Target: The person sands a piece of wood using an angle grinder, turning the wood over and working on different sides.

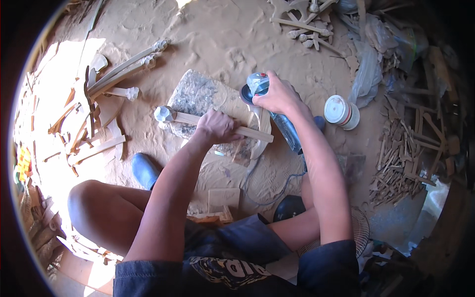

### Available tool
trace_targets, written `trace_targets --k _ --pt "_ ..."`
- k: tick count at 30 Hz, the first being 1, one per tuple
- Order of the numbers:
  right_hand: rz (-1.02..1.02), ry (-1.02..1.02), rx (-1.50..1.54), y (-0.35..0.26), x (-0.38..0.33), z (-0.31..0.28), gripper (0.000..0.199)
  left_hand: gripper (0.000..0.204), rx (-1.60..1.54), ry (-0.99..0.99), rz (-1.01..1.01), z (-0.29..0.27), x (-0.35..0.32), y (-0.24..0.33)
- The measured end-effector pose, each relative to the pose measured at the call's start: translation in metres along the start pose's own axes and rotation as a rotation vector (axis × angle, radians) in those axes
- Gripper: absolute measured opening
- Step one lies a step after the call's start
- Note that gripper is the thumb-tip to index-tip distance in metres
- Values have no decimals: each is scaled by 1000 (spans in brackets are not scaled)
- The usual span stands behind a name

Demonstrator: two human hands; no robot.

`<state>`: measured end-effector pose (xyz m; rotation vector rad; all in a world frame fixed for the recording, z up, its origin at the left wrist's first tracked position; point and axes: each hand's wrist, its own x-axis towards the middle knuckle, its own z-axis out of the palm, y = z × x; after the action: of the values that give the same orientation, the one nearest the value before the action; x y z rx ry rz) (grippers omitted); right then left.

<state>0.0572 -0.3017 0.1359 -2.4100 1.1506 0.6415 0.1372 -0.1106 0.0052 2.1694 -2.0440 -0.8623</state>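
Dark shirt [148, 278], left hand [217, 127] gripping wooden bar [255, 133] mid-length, right hand [281, 95] grasping grinder [286, 131] near bar's plain end

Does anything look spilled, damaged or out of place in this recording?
Nothing looks plainly damaged. A thin dark cord lies in a loose loop on the dusty tan ground, near the person's legs, which looks untidy. Thin brown wooden pieces lie jumbled at the right. The right hand holds a blue cylindrical power tool nearby.
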Motion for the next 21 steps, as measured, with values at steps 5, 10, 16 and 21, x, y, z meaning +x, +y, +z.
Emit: trace_targets --k 5,10,16,21 --pt "63 81 24 14 3 6 102 57 1 -13 -4 0 3 2" --pt "89 74 16 16 5 -2 99 59 11 -43 -17 -1 2 0" --pt "-36 23 22 -6 -8 5 96 59 24 -66 -25 -3 2 0" --pt "20 9 -29 4 4 0 101 58 20 -34 3 0 3 0"
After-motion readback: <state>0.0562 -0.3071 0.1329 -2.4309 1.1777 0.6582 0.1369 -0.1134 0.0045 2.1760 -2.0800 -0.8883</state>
